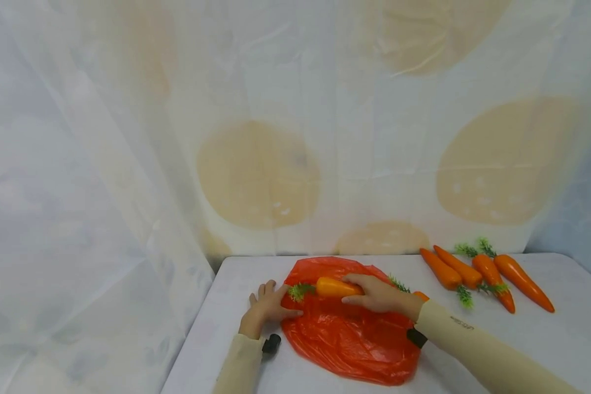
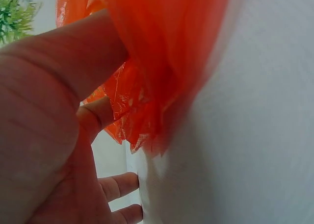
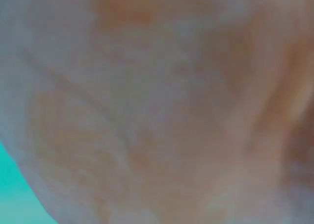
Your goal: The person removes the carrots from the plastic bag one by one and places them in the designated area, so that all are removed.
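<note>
A crumpled red plastic bag (image 1: 347, 342) lies on the white table between the two hands. My right hand (image 1: 376, 294) grips an orange carrot (image 1: 331, 288) over the bag, its leafy green top (image 1: 300, 291) pointing left. At the bag's left edge is my left hand (image 1: 270, 306), thumb and fingers spread. In the left wrist view, the thumb (image 2: 73, 52) and index finger reach to the red film (image 2: 152, 52), which covers their tips; the other fingers are extended. Blurred skin of the right hand (image 3: 162, 116) nearly fills the right wrist view, hiding its fingers.
Several carrots with green tops, among them one carrot (image 1: 524, 282), lie at the table's back right. Another carrot (image 1: 421, 296) shows partly behind the right wrist, beside some green leaves (image 1: 399, 283). A patterned curtain (image 1: 374, 137) hangs behind the table (image 1: 502, 350).
</note>
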`<state>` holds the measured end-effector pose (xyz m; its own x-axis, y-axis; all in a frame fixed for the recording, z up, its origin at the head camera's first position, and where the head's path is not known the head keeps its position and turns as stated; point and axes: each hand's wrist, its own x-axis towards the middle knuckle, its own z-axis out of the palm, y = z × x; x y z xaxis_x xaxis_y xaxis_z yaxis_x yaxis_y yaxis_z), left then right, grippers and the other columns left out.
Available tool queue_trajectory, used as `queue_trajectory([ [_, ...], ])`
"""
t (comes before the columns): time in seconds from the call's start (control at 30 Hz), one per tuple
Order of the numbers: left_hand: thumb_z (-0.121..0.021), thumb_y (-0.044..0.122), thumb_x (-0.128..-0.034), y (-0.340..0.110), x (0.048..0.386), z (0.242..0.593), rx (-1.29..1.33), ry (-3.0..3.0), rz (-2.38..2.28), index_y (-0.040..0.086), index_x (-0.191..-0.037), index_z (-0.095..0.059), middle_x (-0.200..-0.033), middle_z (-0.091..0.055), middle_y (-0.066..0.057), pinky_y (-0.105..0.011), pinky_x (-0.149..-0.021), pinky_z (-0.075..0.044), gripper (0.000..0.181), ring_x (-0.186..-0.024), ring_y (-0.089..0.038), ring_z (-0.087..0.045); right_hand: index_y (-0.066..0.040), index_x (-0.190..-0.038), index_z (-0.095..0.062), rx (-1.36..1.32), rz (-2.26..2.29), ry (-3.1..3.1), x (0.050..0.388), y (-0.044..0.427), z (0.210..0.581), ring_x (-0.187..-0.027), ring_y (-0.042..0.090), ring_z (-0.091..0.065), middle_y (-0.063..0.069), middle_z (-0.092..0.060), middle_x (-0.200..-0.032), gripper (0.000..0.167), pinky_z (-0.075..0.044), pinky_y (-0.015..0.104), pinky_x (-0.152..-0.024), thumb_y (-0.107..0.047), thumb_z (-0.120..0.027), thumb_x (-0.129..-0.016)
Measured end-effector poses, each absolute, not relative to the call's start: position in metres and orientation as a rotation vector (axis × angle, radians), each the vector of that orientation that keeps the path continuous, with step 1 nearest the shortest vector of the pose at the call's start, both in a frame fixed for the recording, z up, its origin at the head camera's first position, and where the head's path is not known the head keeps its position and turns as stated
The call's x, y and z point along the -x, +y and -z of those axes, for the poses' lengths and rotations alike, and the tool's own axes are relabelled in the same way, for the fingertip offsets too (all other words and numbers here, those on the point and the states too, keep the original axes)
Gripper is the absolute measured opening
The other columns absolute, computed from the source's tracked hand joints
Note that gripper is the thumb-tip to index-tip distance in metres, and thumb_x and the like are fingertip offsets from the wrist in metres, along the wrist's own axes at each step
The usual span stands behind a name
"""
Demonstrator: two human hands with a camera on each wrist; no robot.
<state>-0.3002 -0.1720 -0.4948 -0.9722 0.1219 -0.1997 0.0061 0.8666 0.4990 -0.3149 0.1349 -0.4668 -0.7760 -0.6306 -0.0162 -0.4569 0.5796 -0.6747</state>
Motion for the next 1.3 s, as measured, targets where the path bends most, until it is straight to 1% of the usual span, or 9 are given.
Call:
queue_trajectory([
  [0.23, -0.082, 0.049, -0.0741, -0.172, 0.3, 0.493, -0.092, 2.809, -0.746, 0.024, -0.139, -0.054, -0.152, -0.031, -0.019, -0.073, -0.113, -0.013, 0.074, -0.138, -0.041, -0.024, -0.018, -0.135, -0.053, 0.902, 0.985, 2.584, 0.31, 0.139, 0.455, -0.095, 0.014, -0.053, -0.007, -0.058, -0.105, 0.045, -0.048, 0.037, -0.088, -0.037, -0.064, -0.096],
  [0.4, -0.081, 0.049, -0.0748, -0.173, 0.301, 0.495, -0.082, 2.8, -0.741, 0.026, -0.139, -0.053, -0.153, -0.03, -0.018, -0.072, -0.114, -0.012, 0.074, -0.139, -0.041, -0.023, -0.02, -0.136, -0.052, 0.856, 0.997, 2.575, 0.306, 0.143, 0.446, -0.101, 0.016, -0.053, -0.005, -0.059, -0.113, 0.047, -0.049, 0.042, -0.094, -0.035, -0.067, -0.094],
  [0.63, -0.081, 0.052, -0.074, -0.172, 0.3, 0.495, -0.091, 2.801, -0.743, 0.024, -0.138, -0.055, -0.153, -0.03, -0.019, -0.073, -0.114, -0.013, 0.074, -0.139, -0.041, -0.024, -0.021, -0.136, -0.052, 0.873, 1.02, 2.575, 0.299, 0.156, 0.433, -0.103, 0.017, -0.053, -0.004, -0.06, -0.114, 0.048, -0.049, 0.042, -0.095, -0.037, -0.067, -0.094],
  [0.73, -0.081, 0.051, -0.0734, -0.172, 0.3, 0.495, -0.091, 2.806, -0.742, 0.024, -0.139, -0.054, -0.152, -0.03, -0.019, -0.073, -0.113, -0.013, 0.076, -0.138, -0.041, -0.024, -0.019, -0.137, -0.051, 0.864, 1.065, 2.554, 0.296, 0.163, 0.428, -0.104, 0.018, -0.054, -0.002, -0.06, -0.118, 0.048, -0.049, 0.043, -0.096, -0.036, -0.066, -0.095],
  [0.83, -0.081, 0.051, -0.0732, -0.171, 0.3, 0.495, -0.087, 2.807, -0.747, 0.023, -0.139, -0.054, -0.152, -0.031, -0.019, -0.072, -0.113, -0.013, 0.076, -0.138, -0.041, -0.025, -0.019, -0.138, -0.05, 0.879, 1.103, 2.546, 0.294, 0.17, 0.423, -0.101, 0.017, -0.056, -0.001, -0.061, -0.118, 0.047, -0.05, 0.038, -0.094, -0.037, -0.064, -0.096],
  [0.93, -0.082, 0.05, -0.0733, -0.171, 0.299, 0.495, -0.09, 2.809, -0.751, 0.023, -0.138, -0.055, -0.152, -0.031, -0.019, -0.073, -0.113, -0.013, 0.075, -0.138, -0.041, -0.025, -0.022, -0.137, -0.05, 0.924, 1.124, 2.559, 0.292, 0.176, 0.419, -0.098, 0.014, -0.058, -0.004, -0.063, -0.116, 0.044, -0.052, 0.031, -0.088, -0.037, -0.062, -0.097],
  [1.03, -0.082, 0.05, -0.0735, -0.171, 0.299, 0.495, -0.087, 2.805, -0.758, 0.024, -0.139, -0.055, -0.153, -0.03, -0.019, -0.073, -0.113, -0.013, 0.075, -0.138, -0.041, -0.024, -0.023, -0.136, -0.05, 0.944, 1.126, 2.594, 0.29, 0.182, 0.413, -0.098, 0.011, -0.059, -0.006, -0.063, -0.117, 0.043, -0.052, 0.027, -0.087, -0.037, -0.062, -0.098],
  [1.1, -0.082, 0.05, -0.0737, -0.171, 0.299, 0.495, -0.085, 2.801, -0.761, 0.024, -0.139, -0.054, -0.153, -0.03, -0.019, -0.072, -0.113, -0.013, 0.075, -0.139, -0.041, -0.024, -0.019, -0.137, -0.05, 0.959, 1.122, 2.624, 0.289, 0.187, 0.409, -0.099, 0.009, -0.059, -0.004, -0.063, -0.119, 0.044, -0.052, 0.026, -0.087, -0.035, -0.062, -0.098],
  [1.3, -0.081, 0.052, -0.0734, -0.171, 0.3, 0.494, -0.094, 2.803, -0.737, 0.023, -0.141, -0.053, -0.153, -0.03, -0.019, -0.073, -0.113, -0.013, 0.079, -0.139, -0.042, -0.024, -0.01, -0.138, -0.05, 1.021, 1.184, 2.675, 0.292, 0.205, 0.398, -0.09, 0.006, -0.061, 0.006, -0.065, -0.113, 0.047, -0.055, 0.025, -0.078, -0.028, -0.064, -0.097],
])
